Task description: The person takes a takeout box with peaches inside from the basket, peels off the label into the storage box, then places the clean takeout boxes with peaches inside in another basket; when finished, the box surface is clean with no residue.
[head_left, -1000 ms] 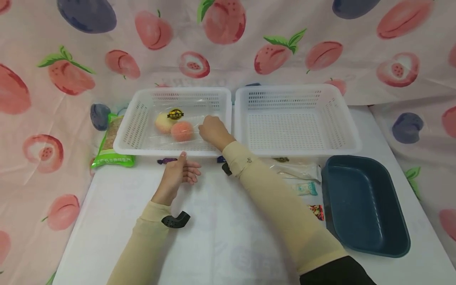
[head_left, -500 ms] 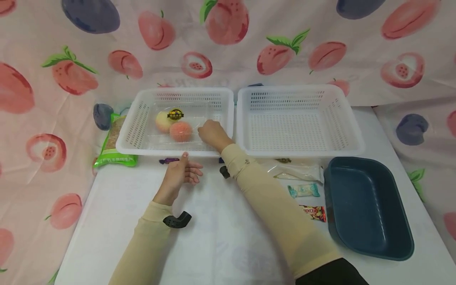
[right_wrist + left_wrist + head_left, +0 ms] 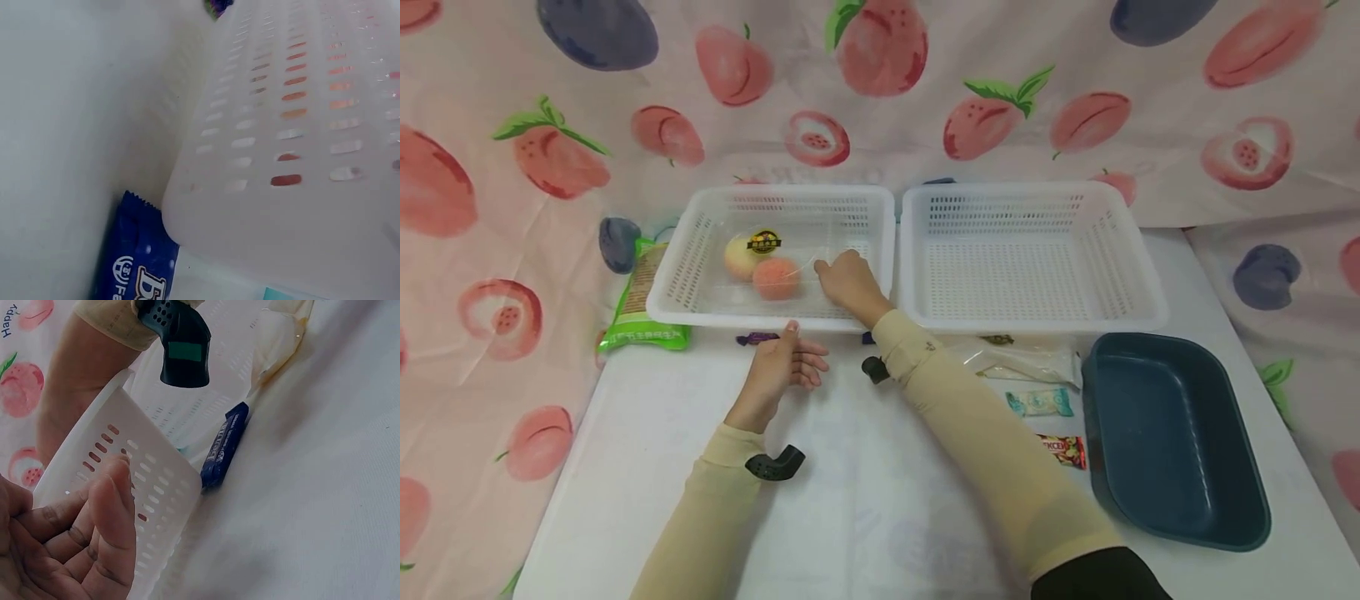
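Your right grip (image 3: 852, 283) pinches the clear box (image 3: 797, 246) by its right end, inside the left basket (image 3: 760, 321); your left grip (image 3: 774, 365) hangs loose outside. Move level so the fruit (image 3: 776, 278) won't roll.

From well back, your head camera looks forward and down over the left basket (image 3: 722, 321), right basket (image 3: 1000, 287) and table (image 3: 865, 508). Close in, your left wrist camera (image 3: 775, 464) faces right along the left basket's near wall (image 3: 181, 481); your right wrist camera (image 3: 875, 370), also close, faces left. Both share that wall and the blue wrapper (image 3: 224, 450).
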Motion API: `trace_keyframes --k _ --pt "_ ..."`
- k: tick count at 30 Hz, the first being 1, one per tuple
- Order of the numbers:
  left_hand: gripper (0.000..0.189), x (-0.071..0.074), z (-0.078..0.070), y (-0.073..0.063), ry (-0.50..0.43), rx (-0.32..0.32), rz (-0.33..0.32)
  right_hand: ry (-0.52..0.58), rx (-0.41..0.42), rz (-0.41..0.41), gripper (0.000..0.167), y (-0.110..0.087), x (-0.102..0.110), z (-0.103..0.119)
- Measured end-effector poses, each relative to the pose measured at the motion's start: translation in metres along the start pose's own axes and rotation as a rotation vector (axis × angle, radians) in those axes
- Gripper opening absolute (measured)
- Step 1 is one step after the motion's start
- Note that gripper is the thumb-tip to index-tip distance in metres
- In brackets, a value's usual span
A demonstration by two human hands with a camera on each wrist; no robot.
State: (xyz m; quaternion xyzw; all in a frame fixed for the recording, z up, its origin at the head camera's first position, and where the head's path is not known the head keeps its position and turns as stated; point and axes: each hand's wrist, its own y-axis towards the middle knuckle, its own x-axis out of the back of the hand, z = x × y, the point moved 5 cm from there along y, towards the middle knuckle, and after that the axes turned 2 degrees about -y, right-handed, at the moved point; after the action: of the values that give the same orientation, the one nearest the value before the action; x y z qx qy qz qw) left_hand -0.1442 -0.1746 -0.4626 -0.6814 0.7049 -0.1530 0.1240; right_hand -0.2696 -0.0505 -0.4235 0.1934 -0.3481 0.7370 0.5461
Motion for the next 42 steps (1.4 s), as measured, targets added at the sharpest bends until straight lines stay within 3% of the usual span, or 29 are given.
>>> trace_keyframes --k 5,17,25,34,42 --pt "0.076 -0.003 0.000 0.001 0.003 -0.009 0.010 0.132 -0.041 0.005 0.063 -0.002 0.005 -0.004" --pt "0.077 -0.006 0.002 0.002 -0.018 -0.007 0.027 0.206 -0.016 -0.021 0.063 -0.014 0.028 -0.002" --pt "0.079 -0.004 0.002 -0.001 -0.003 -0.003 0.015 0.209 0.023 -0.057 0.044 -0.026 0.052 -0.003" --pt "0.079 -0.005 0.001 -0.001 0.002 -0.018 0.015 0.307 0.029 -0.056 0.045 -0.042 0.068 -0.019" --pt "0.079 -0.007 0.000 0.000 -0.003 -0.026 0.021 0.364 0.024 -0.071 0.035 -0.059 0.086 -0.027"
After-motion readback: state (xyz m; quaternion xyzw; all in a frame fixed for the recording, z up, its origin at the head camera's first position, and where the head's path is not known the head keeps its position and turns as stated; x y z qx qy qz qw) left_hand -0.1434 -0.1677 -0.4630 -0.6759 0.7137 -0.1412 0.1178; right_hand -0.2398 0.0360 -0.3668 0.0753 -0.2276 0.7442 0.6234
